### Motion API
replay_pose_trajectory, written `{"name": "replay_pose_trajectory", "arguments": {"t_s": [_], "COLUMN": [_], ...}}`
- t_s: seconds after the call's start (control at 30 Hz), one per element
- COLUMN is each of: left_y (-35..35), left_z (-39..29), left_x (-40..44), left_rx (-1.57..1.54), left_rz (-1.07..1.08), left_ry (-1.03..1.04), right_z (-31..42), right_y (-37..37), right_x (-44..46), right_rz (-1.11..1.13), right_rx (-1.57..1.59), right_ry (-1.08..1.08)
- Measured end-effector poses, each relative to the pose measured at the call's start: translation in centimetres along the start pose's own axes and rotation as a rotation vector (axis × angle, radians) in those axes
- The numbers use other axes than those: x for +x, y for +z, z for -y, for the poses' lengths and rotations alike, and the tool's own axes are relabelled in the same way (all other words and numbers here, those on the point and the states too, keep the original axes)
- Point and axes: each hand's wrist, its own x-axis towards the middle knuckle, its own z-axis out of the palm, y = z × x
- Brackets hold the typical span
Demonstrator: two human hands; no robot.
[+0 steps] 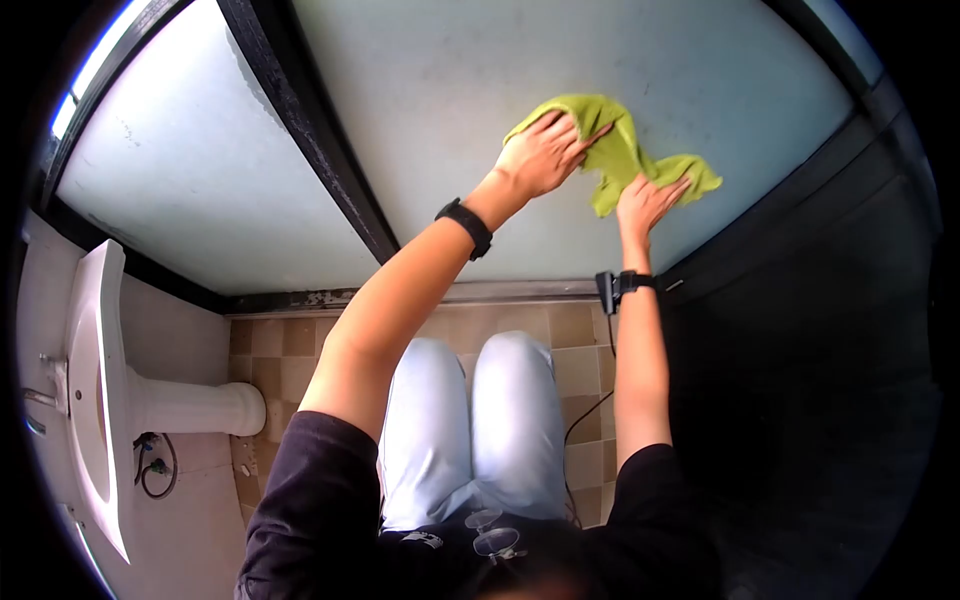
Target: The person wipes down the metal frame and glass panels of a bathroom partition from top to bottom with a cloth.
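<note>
A yellow-green cloth [612, 150] lies bunched and creased against a large frosted panel [430, 90] in front of me. My left hand [545, 155] presses the cloth's left part to the panel, fingers closed on it and partly covered by its folds. Lower and to the right, my right hand [648, 205] grips the cloth near its right end, whose loose corner sticks out past the fingers. Both arms are stretched forward, each with a black band at the wrist.
A white pedestal sink [100, 390] stands at the left, with a thin hose below it. Dark frame bars [310, 125] divide the panels. A dark wall [800, 350] rises at the right. A black cable [585, 415] runs from my right wrist over the tiled floor [575, 375].
</note>
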Motion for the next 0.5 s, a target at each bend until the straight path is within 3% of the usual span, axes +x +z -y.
{"name": "replay_pose_trajectory", "arguments": {"t_s": [0.13, 0.2, 0.27, 0.37, 0.43, 0.5], "left_y": [2.6, 2.1, -0.6, -5.1, -8.3, -11.6], "left_z": [0.2, 0.0, 0.6, 2.3, 2.9, 4.4], "left_x": [-6.7, -10.4, -12.9, -14.4, -14.4, -14.0], "left_rx": [-0.050, -0.024, 0.068, 0.122, 0.168, 0.202], "left_rz": [0.085, 0.289, 0.213, 0.219, 0.197, 0.050], "left_ry": [0.011, 0.018, -0.009, -0.098, -0.137, -0.300], "right_z": [2.8, 4.2, 6.7, 10.3, 12.7, 16.1], "right_y": [-0.1, -2.4, -2.6, -4.3, -5.2, -6.0], "right_x": [-6.2, -7.5, -7.1, -5.1, -2.9, 0.1], "right_rz": [0.205, 0.276, 0.275, 0.230, 0.169, 0.089], "right_rx": [-0.057, -0.006, -0.017, 0.149, 0.198, 0.226], "right_ry": [-0.026, -0.097, -0.234, -0.140, -0.193, -0.384]}}
